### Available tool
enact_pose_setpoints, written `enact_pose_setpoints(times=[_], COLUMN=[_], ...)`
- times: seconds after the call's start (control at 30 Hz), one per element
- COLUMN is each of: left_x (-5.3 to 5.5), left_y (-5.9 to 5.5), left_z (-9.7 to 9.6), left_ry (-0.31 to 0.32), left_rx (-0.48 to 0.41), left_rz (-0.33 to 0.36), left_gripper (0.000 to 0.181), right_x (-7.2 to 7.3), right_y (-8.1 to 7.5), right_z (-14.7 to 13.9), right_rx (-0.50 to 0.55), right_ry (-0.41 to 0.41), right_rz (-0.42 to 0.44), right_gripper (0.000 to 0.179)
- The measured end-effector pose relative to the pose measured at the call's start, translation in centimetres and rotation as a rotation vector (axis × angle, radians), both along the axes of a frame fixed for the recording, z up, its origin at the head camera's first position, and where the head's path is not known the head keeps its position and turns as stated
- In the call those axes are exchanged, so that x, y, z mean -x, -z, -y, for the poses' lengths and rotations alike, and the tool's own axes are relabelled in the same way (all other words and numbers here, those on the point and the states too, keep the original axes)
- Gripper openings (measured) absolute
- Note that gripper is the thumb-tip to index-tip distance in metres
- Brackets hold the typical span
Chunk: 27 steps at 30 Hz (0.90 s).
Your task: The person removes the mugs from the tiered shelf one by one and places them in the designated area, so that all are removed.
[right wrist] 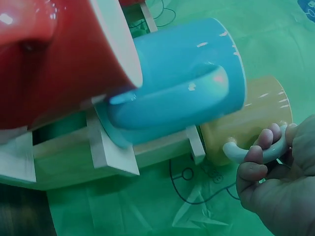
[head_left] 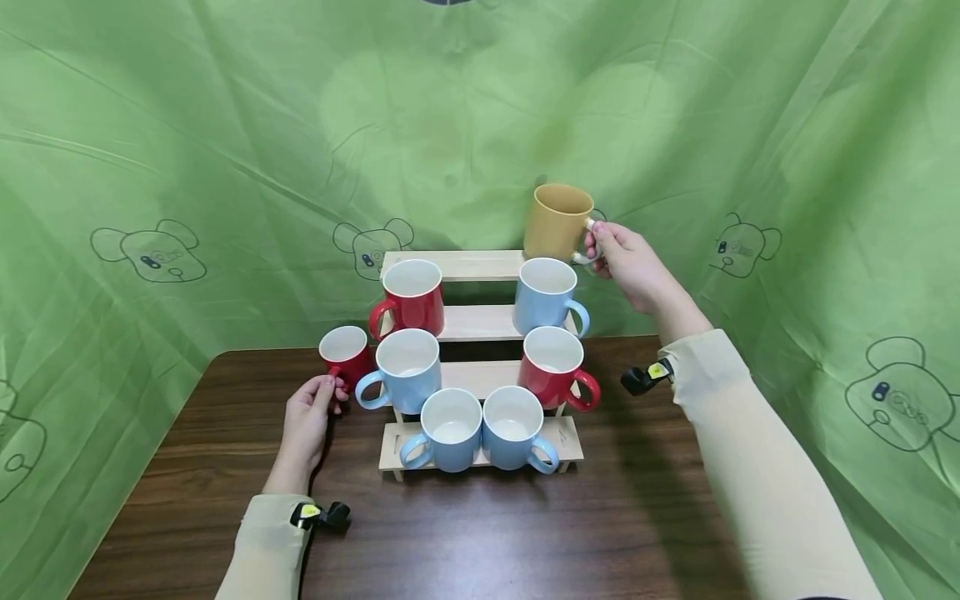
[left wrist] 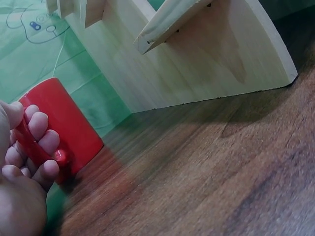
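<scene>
My left hand [head_left: 306, 417] grips the handle of a red mug [head_left: 349, 357] beside the left side of a stepped wooden rack [head_left: 480, 265]. In the left wrist view its fingers curl round that handle, and the mug's base is at the brown tabletop. At the rack's top right, my right hand [head_left: 628, 260] holds a tan mug [head_left: 551, 229] by its white handle. The right wrist view shows the fingers wrapped round this handle [right wrist: 266, 153]. The tan mug is upright at the top step; whether its base touches the wood is hidden behind a light blue mug [head_left: 542, 302].
On the lower steps stand a red mug [head_left: 420, 307] and a blue mug [head_left: 408, 375] at left, a red mug [head_left: 542, 375] at right, and two blue mugs [head_left: 453, 442] in front. A green curtain [head_left: 465, 125] hangs behind the dark wooden table [head_left: 465, 533].
</scene>
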<state>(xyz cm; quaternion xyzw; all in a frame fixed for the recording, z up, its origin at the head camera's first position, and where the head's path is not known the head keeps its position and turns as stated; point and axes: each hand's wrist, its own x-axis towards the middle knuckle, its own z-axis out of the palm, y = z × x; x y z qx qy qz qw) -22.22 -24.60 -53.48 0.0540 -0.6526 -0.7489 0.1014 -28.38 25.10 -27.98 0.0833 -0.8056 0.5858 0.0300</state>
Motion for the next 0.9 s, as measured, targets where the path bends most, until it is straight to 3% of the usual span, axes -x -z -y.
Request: enact_pose_setpoints(times=[0.23, 0.43, 0.7, 0.9], left_x=[-0.2, -0.2, 0.1, -0.1], left_y=[-0.1, 0.1, 0.3, 0.4], left_z=[0.2, 0.3, 0.1, 0.0], left_ry=[0.006, 0.002, 0.002, -0.003], left_rx=[0.002, 0.013, 0.003, 0.01], left_rz=[-0.014, -0.019, -0.023, -0.023], left_gripper=[0.035, 0.03, 0.029, 0.029], right_x=[-0.9, -2.6, -5.1, -6.9], right_y=[-0.4, 0.1, 1.5, 2.8], right_z=[-1.5, -3.1, -5.4, -7.0], right_rx=[-0.022, -0.021, 0.173, 0.196], right_ry=[0.028, 0.053, 0.039, 0.06], right_rz=[-0.017, -0.021, -0.041, -0.1], right_gripper=[0.044, 0.044, 0.041, 0.036])
